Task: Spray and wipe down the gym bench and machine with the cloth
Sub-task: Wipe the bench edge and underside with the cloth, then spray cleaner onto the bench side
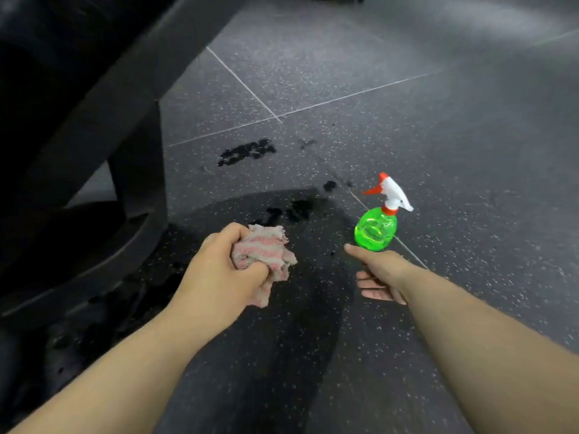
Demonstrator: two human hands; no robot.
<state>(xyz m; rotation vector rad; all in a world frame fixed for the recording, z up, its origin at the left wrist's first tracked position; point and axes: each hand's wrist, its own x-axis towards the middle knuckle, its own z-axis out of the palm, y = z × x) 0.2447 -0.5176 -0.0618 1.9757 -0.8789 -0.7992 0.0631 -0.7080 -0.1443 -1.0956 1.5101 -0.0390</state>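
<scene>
Spray bottle [376,228] stands upright on the floor [470,151], just at 12 o'clock from the nearer right hand [380,270] — fingers spread, holding nothing — while the left hand [219,264] grips the bunched cloth [266,249].

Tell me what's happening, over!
Left grip holds crumpled pink-striped cloth. Right grip open, by green plastic spray bottle standing on speckled floor. Nothing in the way.

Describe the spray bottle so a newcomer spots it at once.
Start at the speckled dark floor right of the black machine frame. Just beyond the open right hand stands the spray bottle. Its clear green body, white sprayer and red nozzle set it apart from the pink-striped cloth in the left hand.
</scene>
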